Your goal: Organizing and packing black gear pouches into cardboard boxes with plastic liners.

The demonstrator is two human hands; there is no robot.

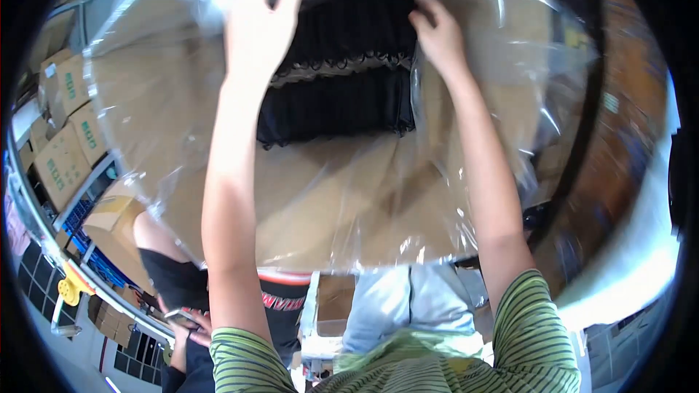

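In front of me is an open cardboard box (pixel 328 211), its flaps spread and draped with a clear plastic liner (pixel 160 167). Inside, two rows of black bundled items (pixel 331 105) lie packed with small loops along their edges; what they are exactly does not show. My left hand (pixel 262 29) is at the upper left of the opening, against the plastic; glare and blur hide how its fingers sit. My right hand (pixel 442 33) is at the upper right edge of the opening beside the black items, thumb and forefinger bent and apart, with nothing visible between them.
Stacked cartons (pixel 69 145) stand on the left beyond a metal rail with a yellow knob (pixel 69 291). Close by on my lower left, another person in dark clothes holds a phone (pixel 182 318). A brown, blurred surface (pixel 619 124) runs along the right.
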